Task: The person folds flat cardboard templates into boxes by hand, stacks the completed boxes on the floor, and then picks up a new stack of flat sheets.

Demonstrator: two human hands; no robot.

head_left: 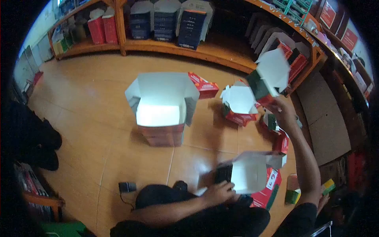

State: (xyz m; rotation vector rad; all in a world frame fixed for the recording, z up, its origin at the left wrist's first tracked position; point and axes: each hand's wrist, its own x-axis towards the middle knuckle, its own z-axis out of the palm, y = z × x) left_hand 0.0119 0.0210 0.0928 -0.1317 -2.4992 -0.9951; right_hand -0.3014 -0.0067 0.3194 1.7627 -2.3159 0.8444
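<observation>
My left hand (219,193) is closed on the near left edge of an open box (248,173) with a white inside, close to my lap. My right hand (280,108) is raised at the right, its fingers wrapped round the lower end of a red and green box (262,89) with white flaps; this box is tilted and slightly blurred. Below and left of it stands another red and green box (239,104) with open white flaps. A stack of nested open boxes (162,114), white inside and red outside, stands on the floor in the middle.
Red boxes (207,89) lie behind the stack. Wooden shelves (177,47) with dark blue and red boxes run along the back and right. A small black adapter (127,187) with a cable lies left of my legs. Another person's dark-clothed legs (39,138) are at the left.
</observation>
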